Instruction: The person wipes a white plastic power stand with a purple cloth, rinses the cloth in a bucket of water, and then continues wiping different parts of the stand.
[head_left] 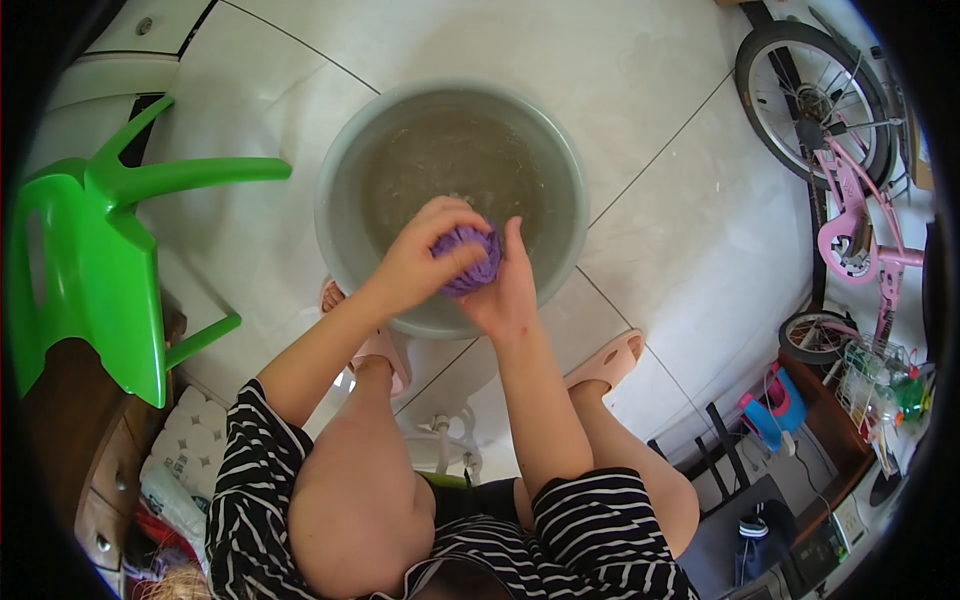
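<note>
A purple bunched-up cloth with a ridged, folded surface is between my two hands, above the near part of a round grey basin. My left hand curls over it from the left, fingers and thumb pressing on its top. From the right and below, my right hand cups it against the palm, thumb pointing up. Cloudy water fills the basin's bottom, with a few bubbles by my left fingers. The cloth's underside is hidden by my right palm.
The basin stands on pale floor tiles between my feet, which wear pink slippers. At the left a green plastic chair lies tipped. A pink bicycle is at the right, near a dark wooden cabinet.
</note>
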